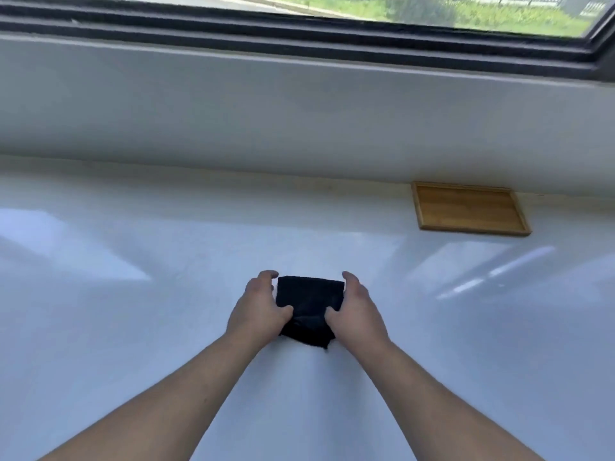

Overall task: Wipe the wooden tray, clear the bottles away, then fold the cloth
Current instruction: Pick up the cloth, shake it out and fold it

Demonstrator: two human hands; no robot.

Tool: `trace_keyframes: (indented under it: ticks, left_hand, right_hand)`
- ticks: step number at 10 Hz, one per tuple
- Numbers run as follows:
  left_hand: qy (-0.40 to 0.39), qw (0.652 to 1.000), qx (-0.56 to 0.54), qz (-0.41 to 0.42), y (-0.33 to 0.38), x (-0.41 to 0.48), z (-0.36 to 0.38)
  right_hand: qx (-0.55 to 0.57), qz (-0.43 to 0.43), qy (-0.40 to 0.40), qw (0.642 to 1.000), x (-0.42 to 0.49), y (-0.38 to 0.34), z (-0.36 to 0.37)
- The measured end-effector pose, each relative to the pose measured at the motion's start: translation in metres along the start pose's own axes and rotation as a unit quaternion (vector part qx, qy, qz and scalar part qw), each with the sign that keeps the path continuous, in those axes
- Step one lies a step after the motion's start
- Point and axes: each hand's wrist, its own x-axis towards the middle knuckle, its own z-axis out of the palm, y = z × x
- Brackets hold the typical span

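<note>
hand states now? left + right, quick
Left hand: closed on the black cloth, gripping its left edge.
Right hand: closed on the same cloth's right edge.

Side edges of black cloth (309,307) covered by both hands, window (332,8) cropped at the top edge

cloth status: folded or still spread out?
Folded. The black cloth is a small compact square on the white surface, left hand and right hand pressing its sides. Number of folds: cannot tell.
</note>
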Motion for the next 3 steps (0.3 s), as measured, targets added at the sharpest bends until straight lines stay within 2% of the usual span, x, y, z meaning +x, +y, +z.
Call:
trace_keyframes:
  ticks: [1,2,3]
  left_hand:
    - [0.015,0.984,0.139,0.112,-0.014,0.000,0.010]
    - [-0.023,0.973,0.188,0.134,-0.016,0.005,0.012]
    - [-0.004,0.970,0.194,0.144,-0.005,0.008,0.003]
  right_hand:
    - [-0.153,-0.150,0.069,0.974,-0.003,0.015,0.015]
    - [-0.208,-0.195,0.011,0.958,0.001,0.017,0.020]
    - [-0.222,-0.193,0.027,0.955,0.006,0.007,0.018]
